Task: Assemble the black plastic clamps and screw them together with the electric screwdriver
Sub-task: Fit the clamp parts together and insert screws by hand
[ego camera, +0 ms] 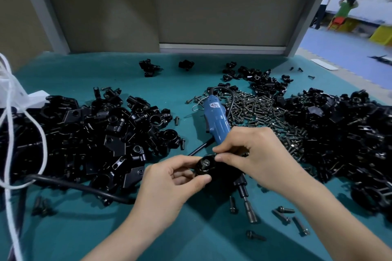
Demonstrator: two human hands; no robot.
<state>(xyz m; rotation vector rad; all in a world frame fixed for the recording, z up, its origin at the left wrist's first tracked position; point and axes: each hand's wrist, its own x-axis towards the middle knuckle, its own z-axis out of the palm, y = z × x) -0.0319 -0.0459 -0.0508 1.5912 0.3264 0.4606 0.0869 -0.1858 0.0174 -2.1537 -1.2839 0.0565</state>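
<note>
Both hands hold one black plastic clamp [209,170] above the teal table, a silver screw head showing on its top. My left hand [174,178] grips the clamp from the left with thumb and fingers curled round it. My right hand [254,154] pinches its top edge from the right. The blue electric screwdriver [216,118] lies on the table behind and under my hands, and its black bit end [248,205] sticks out below the clamp.
A big pile of black clamp parts [89,140] lies at the left, another pile [347,133] at the right. Several screws [261,112] are heaped at centre right, with loose screws [284,214] near the front. A black cable [80,186] and white cords [12,112] run along the left.
</note>
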